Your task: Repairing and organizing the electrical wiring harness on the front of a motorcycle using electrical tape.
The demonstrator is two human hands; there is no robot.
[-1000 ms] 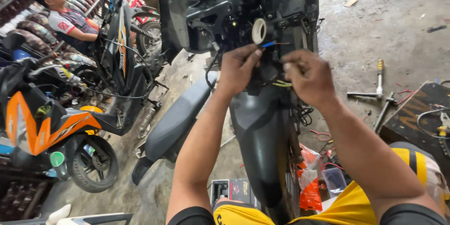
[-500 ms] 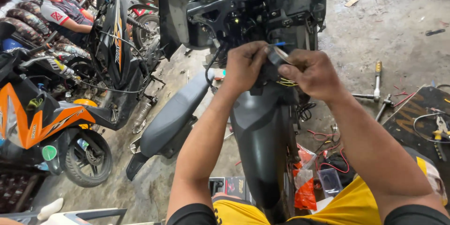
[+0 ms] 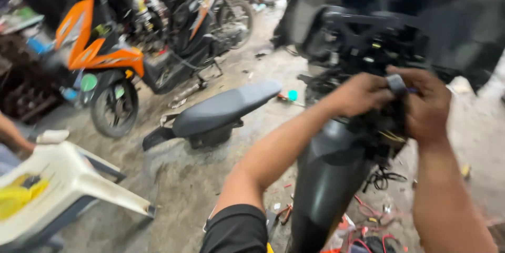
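At two o'clock, over the stripped scooter (image 3: 336, 179), right hand (image 3: 423, 108) pinches a small grey tape roll (image 3: 395, 83), left hand (image 3: 357, 95) curled on soft, tangly wiring (image 3: 381, 137); light stuff, best gripped by the roll's rim

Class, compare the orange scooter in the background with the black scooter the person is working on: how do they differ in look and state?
The orange scooter has bright orange panels; the black scooter is dark all over. The orange scooter stands apart, untouched, while the left hand and right hand work at the black scooter's front. The black scooter's wiring hangs exposed, and a detached seat lies on the floor beside it. Both stand on the same concrete floor.
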